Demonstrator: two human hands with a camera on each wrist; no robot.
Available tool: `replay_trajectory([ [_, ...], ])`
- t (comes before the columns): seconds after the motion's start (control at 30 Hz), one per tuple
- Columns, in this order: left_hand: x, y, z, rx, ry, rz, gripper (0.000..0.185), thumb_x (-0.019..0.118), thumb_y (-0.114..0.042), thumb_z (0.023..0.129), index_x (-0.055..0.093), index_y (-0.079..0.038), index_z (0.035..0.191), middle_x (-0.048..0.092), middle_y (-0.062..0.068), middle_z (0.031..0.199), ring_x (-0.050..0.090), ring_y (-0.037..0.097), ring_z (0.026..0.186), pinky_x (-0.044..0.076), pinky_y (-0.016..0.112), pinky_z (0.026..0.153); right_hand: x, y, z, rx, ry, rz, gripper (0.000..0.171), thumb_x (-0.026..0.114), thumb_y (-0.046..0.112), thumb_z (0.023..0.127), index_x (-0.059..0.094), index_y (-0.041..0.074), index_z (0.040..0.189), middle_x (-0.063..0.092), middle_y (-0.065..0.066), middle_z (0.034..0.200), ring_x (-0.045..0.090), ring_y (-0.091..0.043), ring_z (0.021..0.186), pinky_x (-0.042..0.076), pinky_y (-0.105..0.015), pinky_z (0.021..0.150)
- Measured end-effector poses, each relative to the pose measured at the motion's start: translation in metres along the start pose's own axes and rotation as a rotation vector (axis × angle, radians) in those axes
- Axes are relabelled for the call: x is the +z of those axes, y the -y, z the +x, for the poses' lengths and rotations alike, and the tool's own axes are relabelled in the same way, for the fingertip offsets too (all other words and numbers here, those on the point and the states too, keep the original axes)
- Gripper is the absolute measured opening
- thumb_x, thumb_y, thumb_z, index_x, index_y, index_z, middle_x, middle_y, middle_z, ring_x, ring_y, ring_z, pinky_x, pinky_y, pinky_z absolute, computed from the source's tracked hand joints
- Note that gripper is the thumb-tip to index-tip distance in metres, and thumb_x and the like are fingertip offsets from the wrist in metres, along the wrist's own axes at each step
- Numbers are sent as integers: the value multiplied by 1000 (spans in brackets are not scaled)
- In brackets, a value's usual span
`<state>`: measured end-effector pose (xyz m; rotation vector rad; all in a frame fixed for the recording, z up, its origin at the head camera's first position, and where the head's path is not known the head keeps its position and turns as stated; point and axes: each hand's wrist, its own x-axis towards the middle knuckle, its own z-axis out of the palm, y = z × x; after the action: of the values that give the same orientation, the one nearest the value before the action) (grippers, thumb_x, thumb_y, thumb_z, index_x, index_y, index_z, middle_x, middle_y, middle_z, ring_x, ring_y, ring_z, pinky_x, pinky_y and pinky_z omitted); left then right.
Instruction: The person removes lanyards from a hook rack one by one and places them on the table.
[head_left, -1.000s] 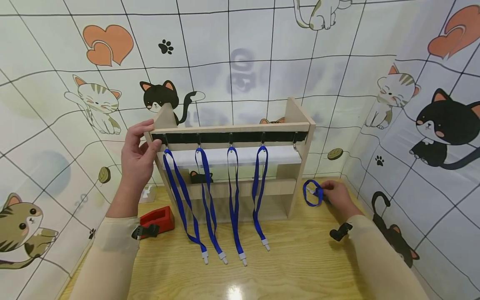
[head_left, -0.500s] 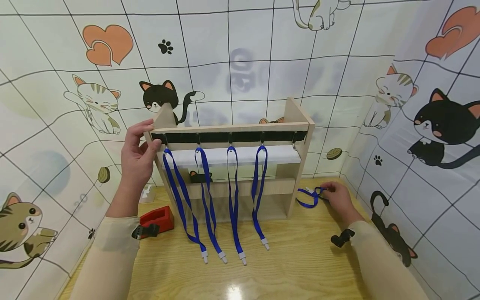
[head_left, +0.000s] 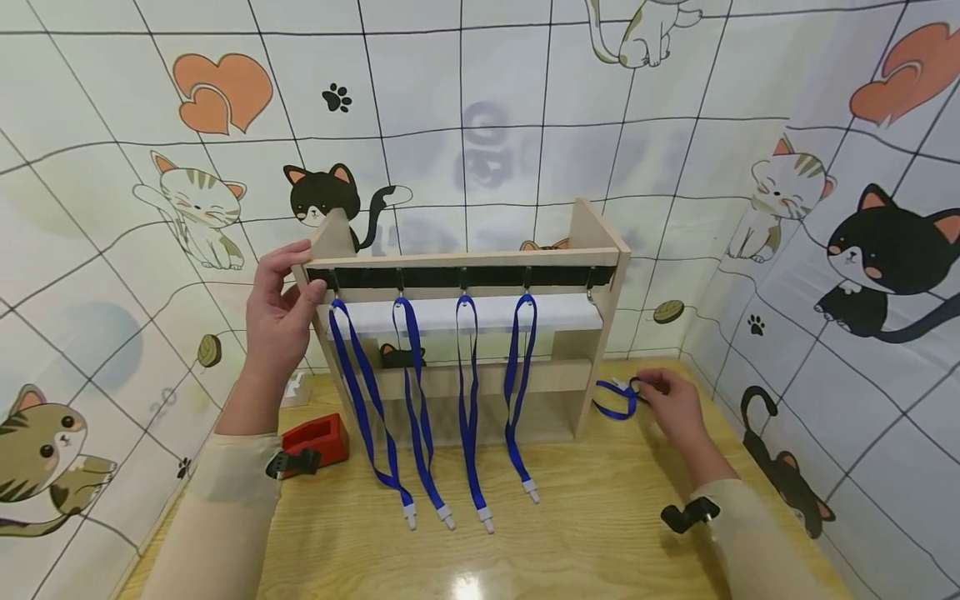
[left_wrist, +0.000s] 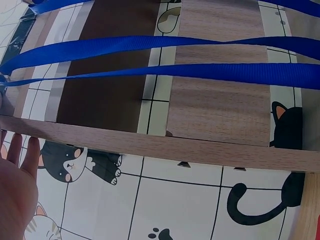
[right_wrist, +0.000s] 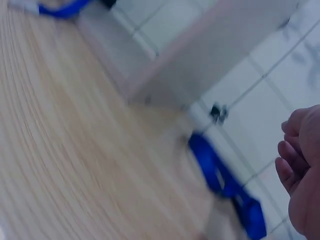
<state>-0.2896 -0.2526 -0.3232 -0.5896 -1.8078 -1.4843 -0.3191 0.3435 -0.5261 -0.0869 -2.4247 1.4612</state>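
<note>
My left hand [head_left: 277, 308] grips the upper left corner of a small wooden rack [head_left: 465, 257], thumb in front and fingers on its outer side. In the left wrist view, the fingers [left_wrist: 31, 155] lie against a rack board [left_wrist: 150, 145]. Several blue lanyards [head_left: 468, 392] with white clips hang from hooks on the rack's black strip. Right of the rack, a folded blue lanyard [head_left: 617, 414] lies on the table. My right hand [head_left: 675, 408] is over its near end, fingertips overlapping it in the head view. The right wrist view shows loosely curled fingers [right_wrist: 286, 172] apart from that lanyard [right_wrist: 207, 160].
A red tape dispenser-like holder [head_left: 318, 437] stands by the left forearm. A small white object [head_left: 296, 390] sits behind it. The rightmost hook [head_left: 590, 293] bears no lanyard. Cat-printed walls [head_left: 495, 83] enclose the wooden table [head_left: 570, 533] behind and at the sides.
The right lanyard's round loop has settled flatter on the table, slightly leftward. My right hand has shifted, its forearm drawing back toward me. My left hand keeps its grip on the rack.
</note>
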Motion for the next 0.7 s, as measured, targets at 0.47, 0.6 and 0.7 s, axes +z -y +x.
replay_trajectory([
  [0.47,1,1,0,12,-6,-21,41,70,-1,107,57,2,145,54,10,161,54,28,145,54,26,107,44,110,-77,-238,-236,295,13,72,3,107,74,-3,118,72,-6,101,64,-11,89,51,-16,75],
  [0.6,1,1,0,12,-4,-33,41,70,-1,107,57,3,145,54,10,161,54,29,145,53,26,108,65,131,-89,-381,-165,281,20,75,-4,103,76,-2,122,72,-14,106,64,-9,93,51,-14,81],
  [0.7,1,2,0,17,-4,-44,40,70,0,107,56,3,144,54,10,161,53,31,145,53,26,108,81,143,-91,-447,-127,280,24,77,-5,101,76,-3,125,73,-15,108,65,-10,96,52,-13,86],
])
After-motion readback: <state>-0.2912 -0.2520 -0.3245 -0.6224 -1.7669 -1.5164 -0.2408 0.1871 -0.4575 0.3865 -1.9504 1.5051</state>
